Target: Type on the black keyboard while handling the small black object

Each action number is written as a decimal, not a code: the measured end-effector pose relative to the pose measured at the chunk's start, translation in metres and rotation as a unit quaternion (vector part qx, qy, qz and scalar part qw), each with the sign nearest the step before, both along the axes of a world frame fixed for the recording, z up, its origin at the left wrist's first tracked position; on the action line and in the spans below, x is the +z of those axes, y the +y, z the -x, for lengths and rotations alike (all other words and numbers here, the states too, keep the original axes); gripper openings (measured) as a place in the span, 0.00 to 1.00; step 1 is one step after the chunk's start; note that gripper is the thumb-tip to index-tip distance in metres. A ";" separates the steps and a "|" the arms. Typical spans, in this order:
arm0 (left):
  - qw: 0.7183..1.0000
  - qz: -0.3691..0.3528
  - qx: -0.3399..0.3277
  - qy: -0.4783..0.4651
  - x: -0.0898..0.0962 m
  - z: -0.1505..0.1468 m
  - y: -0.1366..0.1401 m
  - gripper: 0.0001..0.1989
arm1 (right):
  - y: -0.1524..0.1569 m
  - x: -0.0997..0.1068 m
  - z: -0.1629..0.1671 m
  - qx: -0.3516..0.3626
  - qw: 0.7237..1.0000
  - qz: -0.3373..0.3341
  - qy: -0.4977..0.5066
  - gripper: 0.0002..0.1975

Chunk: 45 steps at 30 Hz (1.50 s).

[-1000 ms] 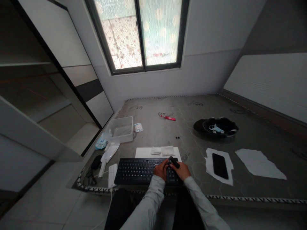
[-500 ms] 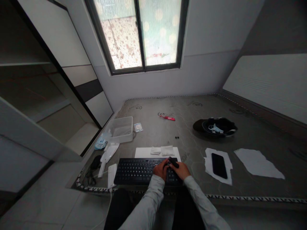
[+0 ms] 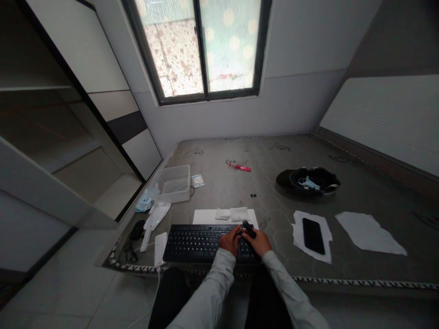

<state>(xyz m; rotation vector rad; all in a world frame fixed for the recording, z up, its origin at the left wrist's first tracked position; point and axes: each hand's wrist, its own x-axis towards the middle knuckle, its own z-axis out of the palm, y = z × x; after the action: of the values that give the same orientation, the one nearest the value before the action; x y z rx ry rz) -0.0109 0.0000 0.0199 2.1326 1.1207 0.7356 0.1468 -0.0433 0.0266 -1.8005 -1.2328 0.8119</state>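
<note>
A person in pale grey sleeves works with both hands over a black computer keyboard [image 3: 195,244], which lies near the front edge of a grey mattress [image 3: 212,157]. Above the keyboard's right end, the right hand [image 3: 261,243] has its fingers closed around a short black stick-like object [image 3: 249,230], tilted with its far end leaning left. The left hand [image 3: 229,241] is just beside it, above the keys, fingers bent and fingertips close to the object; whether they pinch anything cannot be told. Just beyond the keyboard, two small white pads [image 3: 239,214] rest on a white sheet [image 3: 204,217]; farther beyond are two tiny black pieces [image 3: 253,195]. To the keyboard's right, a black smartphone [image 3: 313,236] lies on torn white paper [image 3: 299,223]. Just left of the keyboard is a white power strip [image 3: 160,249]; beyond its left end sits a clear plastic box [image 3: 174,197].
</note>
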 end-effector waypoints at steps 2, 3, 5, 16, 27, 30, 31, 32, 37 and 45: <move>1.000 -0.003 0.000 -0.005 0.001 0.000 0.000 0.22 | 0.000 0.000 0.001 -0.003 1.000 0.000 -0.001 0.16; 1.000 -0.003 -0.001 -0.008 0.001 0.000 -0.001 0.22 | 0.000 -0.001 0.001 -0.005 1.000 -0.001 -0.002 0.15; 1.000 -0.001 0.000 -0.016 0.002 0.000 -0.001 0.23 | 0.000 -0.001 0.000 -0.012 1.000 -0.002 -0.005 0.15; 0.999 -0.038 0.031 0.011 -0.002 -0.005 -0.002 0.15 | 0.025 -0.005 -0.081 -0.105 0.992 0.017 -0.070 0.19; 0.996 -0.077 0.028 0.026 -0.010 -0.007 -0.002 0.16 | 0.101 -0.038 -0.154 -0.103 0.983 0.067 -0.136 0.12; 0.997 -0.069 0.022 0.026 -0.011 -0.007 -0.002 0.17 | 0.125 -0.052 -0.169 -0.110 0.979 0.085 -0.151 0.12; 0.997 -0.066 0.022 0.026 -0.011 -0.007 -0.002 0.16 | 0.133 -0.056 -0.173 -0.113 0.977 0.091 -0.155 0.12; 0.997 -0.065 0.022 0.025 -0.012 -0.008 -0.001 0.16 | 0.141 -0.060 -0.177 -0.117 0.976 0.096 -0.159 0.12; 0.997 -0.068 0.028 0.025 -0.020 -0.010 -0.001 0.16 | 0.175 -0.077 -0.196 -0.141 0.969 0.110 -0.172 0.11; 0.989 -0.141 0.046 -0.008 -0.018 -0.011 -0.002 0.15 | 0.210 -0.106 -0.218 -0.208 0.953 0.132 -0.177 0.11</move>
<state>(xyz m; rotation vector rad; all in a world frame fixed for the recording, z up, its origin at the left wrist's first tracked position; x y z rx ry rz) 0.0002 -0.0018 0.0017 2.3138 1.1700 1.0041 0.3651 0.1666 -0.0793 -2.3989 -0.9277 0.4357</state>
